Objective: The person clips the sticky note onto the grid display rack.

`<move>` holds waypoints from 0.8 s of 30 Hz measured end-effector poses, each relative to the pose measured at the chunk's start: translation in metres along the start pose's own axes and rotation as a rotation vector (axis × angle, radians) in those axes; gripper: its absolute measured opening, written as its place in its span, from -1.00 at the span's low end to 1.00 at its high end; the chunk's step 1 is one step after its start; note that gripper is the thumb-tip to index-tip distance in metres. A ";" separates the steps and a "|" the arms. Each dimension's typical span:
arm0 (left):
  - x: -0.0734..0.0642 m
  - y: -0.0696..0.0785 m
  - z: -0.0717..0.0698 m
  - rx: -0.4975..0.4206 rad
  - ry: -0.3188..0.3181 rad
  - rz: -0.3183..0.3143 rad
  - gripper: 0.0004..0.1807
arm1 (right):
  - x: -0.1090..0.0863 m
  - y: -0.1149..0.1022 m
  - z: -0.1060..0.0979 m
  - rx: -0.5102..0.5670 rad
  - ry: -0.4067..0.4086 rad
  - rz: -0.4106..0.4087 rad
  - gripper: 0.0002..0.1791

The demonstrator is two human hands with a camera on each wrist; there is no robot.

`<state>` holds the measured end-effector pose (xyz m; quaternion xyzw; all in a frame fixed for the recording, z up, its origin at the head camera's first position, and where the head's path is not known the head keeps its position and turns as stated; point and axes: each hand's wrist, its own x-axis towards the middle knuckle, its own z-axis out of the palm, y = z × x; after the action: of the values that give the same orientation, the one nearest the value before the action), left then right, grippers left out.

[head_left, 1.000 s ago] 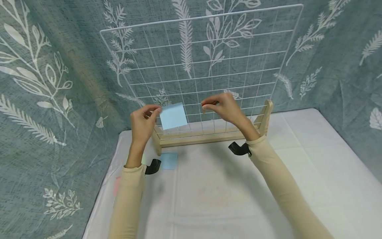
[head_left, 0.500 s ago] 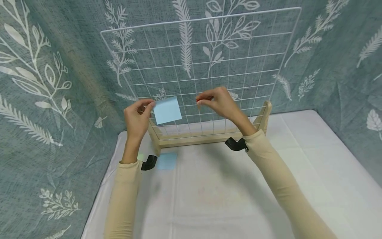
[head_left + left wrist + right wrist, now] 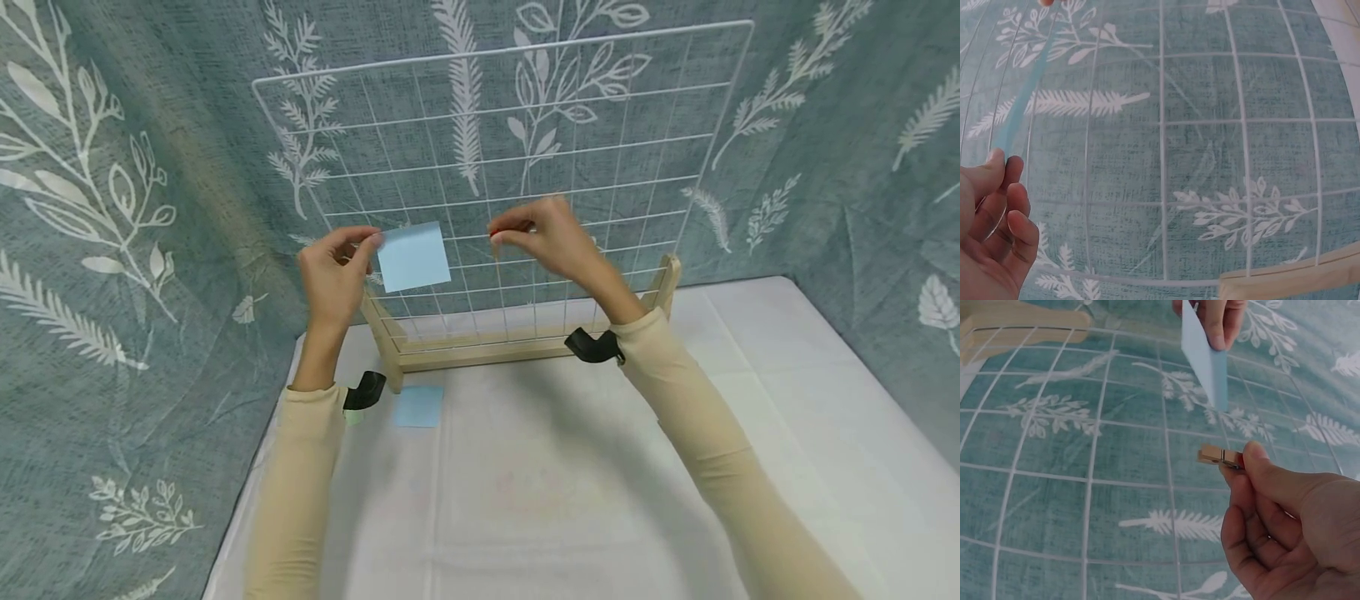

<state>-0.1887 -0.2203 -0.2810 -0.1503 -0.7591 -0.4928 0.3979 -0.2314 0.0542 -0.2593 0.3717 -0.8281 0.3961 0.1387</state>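
Left sleeve [image 3: 292, 483]: nearest; it has shifted outward and up, and the pink note beside it a second ago is no longer seen.
Table [image 3: 525, 517]: the spare note [image 3: 418, 407] lies before the stand, apparently unmoved; the green note [image 3: 354, 417] peeps out by the left wrist.
Left hand [image 3: 332, 275]: higher and further left than a second ago; thumb and fingers pinch the blue note at its upper corner.
Blue note [image 3: 414, 257]: raised with that hand, tilted slightly, in front of the grid's lower left part; I cannot tell whether it touches the wires.
Right hand [image 3: 546, 237]: also higher and a little further left; thumb and fingers pinch the clip by its red end.
Clip [image 3: 1212, 454]: its wooden end points away from the hand, apart from the blue note; more of it shows below the fingers now.
Grid [image 3: 502, 52]: upright in its stand [image 3: 480, 357]; both held things have climbed against it, which I read as choosing a height, with nothing fastened yet.
Curtain [image 3: 862, 250]: farthest, behind the grid.
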 end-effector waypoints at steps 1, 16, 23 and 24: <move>0.002 0.003 -0.001 -0.001 0.001 0.002 -0.90 | 0.001 0.000 -0.001 -0.004 -0.001 0.000 -0.78; 0.022 0.002 -0.008 -0.031 0.025 0.017 -0.90 | 0.015 -0.015 -0.010 -0.041 0.002 -0.024 -0.79; 0.033 0.005 -0.013 -0.023 0.027 0.012 -0.89 | 0.026 -0.020 -0.007 -0.042 0.030 -0.044 -0.79; 0.035 0.005 -0.013 -0.022 0.025 0.005 -0.89 | 0.027 -0.021 -0.006 -0.042 0.030 -0.048 -0.79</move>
<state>-0.2014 -0.2351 -0.2491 -0.1505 -0.7480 -0.5021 0.4070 -0.2351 0.0363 -0.2290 0.3826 -0.8249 0.3807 0.1683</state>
